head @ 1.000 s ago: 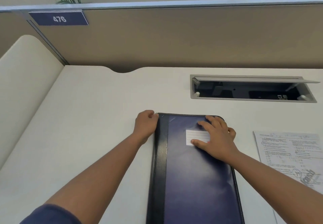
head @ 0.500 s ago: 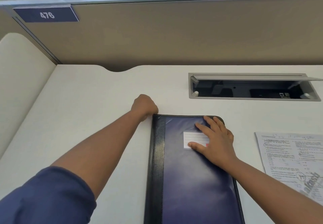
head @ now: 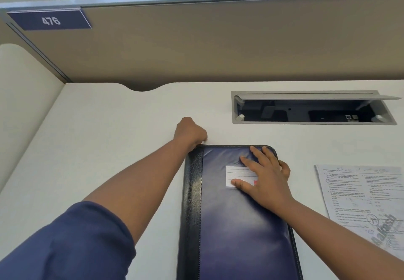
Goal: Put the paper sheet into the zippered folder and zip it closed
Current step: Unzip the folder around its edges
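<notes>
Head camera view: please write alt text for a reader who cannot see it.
A person's right hand presses flat on a closed blue zippered folder while the left hand grips its far left corner. A printed paper sheet lies on the desk, right of the folder.

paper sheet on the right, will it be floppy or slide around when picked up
The paper sheet looks like a single thin printed page lying flat, so it will probably droop if lifted by one edge. It seems light, and the desk looks smooth, so a push would likely slide it. Being flush with the desk, its edge may be hard to catch.
</notes>
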Demonstrator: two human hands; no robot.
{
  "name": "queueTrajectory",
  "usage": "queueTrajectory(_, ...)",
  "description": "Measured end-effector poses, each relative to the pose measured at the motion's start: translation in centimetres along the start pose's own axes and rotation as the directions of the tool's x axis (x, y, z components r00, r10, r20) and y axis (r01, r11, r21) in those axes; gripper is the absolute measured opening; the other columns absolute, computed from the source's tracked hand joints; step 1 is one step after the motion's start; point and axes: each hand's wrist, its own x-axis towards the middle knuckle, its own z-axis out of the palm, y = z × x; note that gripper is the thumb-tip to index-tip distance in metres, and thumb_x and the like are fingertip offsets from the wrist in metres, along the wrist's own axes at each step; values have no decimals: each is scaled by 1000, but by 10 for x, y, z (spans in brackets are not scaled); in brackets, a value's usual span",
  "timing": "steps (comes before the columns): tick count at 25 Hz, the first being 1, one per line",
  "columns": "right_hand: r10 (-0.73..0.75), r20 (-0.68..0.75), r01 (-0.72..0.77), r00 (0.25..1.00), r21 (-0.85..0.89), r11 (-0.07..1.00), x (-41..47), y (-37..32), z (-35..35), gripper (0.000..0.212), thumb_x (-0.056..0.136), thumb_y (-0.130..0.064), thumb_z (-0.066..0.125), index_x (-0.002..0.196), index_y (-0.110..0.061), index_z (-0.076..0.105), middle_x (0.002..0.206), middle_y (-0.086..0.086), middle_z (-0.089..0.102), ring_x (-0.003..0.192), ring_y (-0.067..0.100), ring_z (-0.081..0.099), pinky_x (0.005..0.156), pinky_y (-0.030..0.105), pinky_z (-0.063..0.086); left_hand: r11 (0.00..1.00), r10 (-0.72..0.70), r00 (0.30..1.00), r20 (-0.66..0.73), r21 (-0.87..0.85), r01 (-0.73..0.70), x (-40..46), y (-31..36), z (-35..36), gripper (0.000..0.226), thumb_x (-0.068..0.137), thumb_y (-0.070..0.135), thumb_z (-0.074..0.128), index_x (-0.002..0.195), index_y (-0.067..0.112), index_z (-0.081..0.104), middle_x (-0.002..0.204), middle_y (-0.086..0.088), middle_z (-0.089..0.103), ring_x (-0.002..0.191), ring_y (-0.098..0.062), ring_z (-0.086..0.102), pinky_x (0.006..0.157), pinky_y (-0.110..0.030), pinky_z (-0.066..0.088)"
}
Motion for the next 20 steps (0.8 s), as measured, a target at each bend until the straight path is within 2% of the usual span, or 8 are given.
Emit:
queueTrajectory(3, -40, -83, 43, 996, 44, 998, 11, -7, -6, 51, 82, -66, 53, 123, -38, 66, 152, -5, 48, 146, 19, 32, 111, 49, 14, 998, 57, 998, 19, -39, -57, -1, -19, -7, 25, 70, 13, 75, 62, 8, 52, 63, -2, 59, 56, -20, 53, 52, -25, 40)
queueTrajectory(6, -87, -80, 91, 993, 49, 995, 40, -20, -16, 29, 91, -47, 57, 112, -33, 70, 130, -9, 62, 127, 19, 51, 103, 46, 25, 970, 120, 992, -33, -211, -124, -13, -46, -8, 9, 82, 9, 62, 76, 13, 67, 81, 2, 70, 81, -21, 66, 70, -32, 52)
queueTrajectory(9, -108, 45, 106, 993, 39, 994, 75, -45, -24, 19, 93, -39, 53, 93, -31, 70, 105, -8, 67, 105, 24, 61, 90, 43, 31, 949, 235, 966, -109, -191, -253, -32, -78, -6, 16, 94, 14, 57, 91, 27, 66, 89, 17, 64, 83, 0, 60, 70, -13, 42)
queueTrajectory(11, -65, 129, 53, 990, 94, 994, 95, -66, -23, 20, 92, -39, 53, 80, -31, 67, 93, -9, 68, 96, 23, 62, 84, 41, 29, 921, 332, 928, -171, -154, -358, -43, -95, 2, 15, 98, 16, 55, 102, 25, 67, 93, 15, 62, 83, 2, 58, 74, -12, 44)
queueTrajectory(13, 3, 201, -27, 980, 114, 993, 112, -86, -18, 26, 90, -45, 55, 78, -28, 70, 89, -10, 70, 93, 22, 62, 83, 41, 30, 880, 412, 878, -243, -143, -453, -51, -104, 12, 19, 99, 17, 54, 114, 19, 66, 99, 6, 61, 90, -10, 59, 83, -27, 49)
queueTrajectory(16, 106, 295, -138, 949, 91, 986, 134, -113, -11, 39, 81, -58, 56, 77, -19, 64, 85, -7, 67, 92, 25, 60, 84, 44, 32, 825, 480, 809, -339, -138, -548, -59, -109, 21, 16, 100, 19, 51, 111, 25, 60, 94, 0, 66, 88, -18, 59, 79, -40, 51)
queueTrajectory(18, 140, 341, -165, 930, 46, 985, 145, -126, -10, 41, 74, -60, 58, 78, -19, 56, 84, -6, 62, 90, 26, 59, 83, 45, 34, 822, 467, 804, -369, -154, -548, -61, -112, 25, 17, 101, 21, 51, 116, 27, 58, 96, 0, 66, 89, -19, 59, 80, -45, 52)
queueTrajectory(20, 162, 374, -186, 913, 31, 982, 152, -134, -11, 40, 66, -57, 63, 78, -20, 54, 82, -5, 61, 86, 25, 60, 81, 42, 41, 834, 429, 819, -381, -182, -521, -61, -115, 28, 24, 101, 22, 53, 124, 17, 59, 100, 3, 65, 93, -20, 61, 84, -49, 53)
